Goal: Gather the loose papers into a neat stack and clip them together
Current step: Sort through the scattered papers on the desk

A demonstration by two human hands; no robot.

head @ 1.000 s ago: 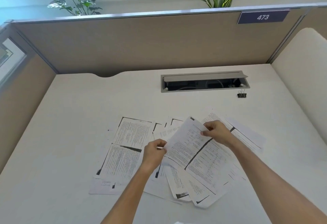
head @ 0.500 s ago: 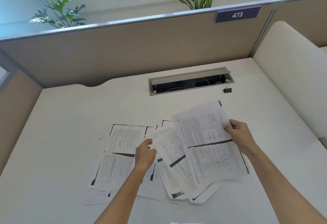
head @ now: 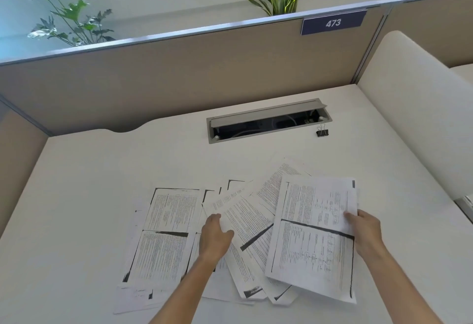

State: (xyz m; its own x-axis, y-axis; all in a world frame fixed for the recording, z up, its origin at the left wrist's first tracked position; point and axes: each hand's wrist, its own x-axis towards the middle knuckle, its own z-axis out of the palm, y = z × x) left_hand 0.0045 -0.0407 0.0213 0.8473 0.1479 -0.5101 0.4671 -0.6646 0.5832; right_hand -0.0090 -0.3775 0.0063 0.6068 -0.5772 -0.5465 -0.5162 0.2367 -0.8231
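Nearer than the binder clip [head: 322,131], right hand [head: 366,231] pinches one sheet [head: 316,236], left hand [head: 214,234] grips another sheet [head: 245,224]; gathering stage, squaring probably next

White desk [head: 84,195] (papers [head: 169,234], binder clip [head: 322,132])

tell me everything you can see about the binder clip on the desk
The small black binder clip with silver wire handles sits on the white desk, just off the right end of the grey cable tray opening. Its handles point up. It lies beyond the scattered printed papers, holding none of them, and neither hand touches it.
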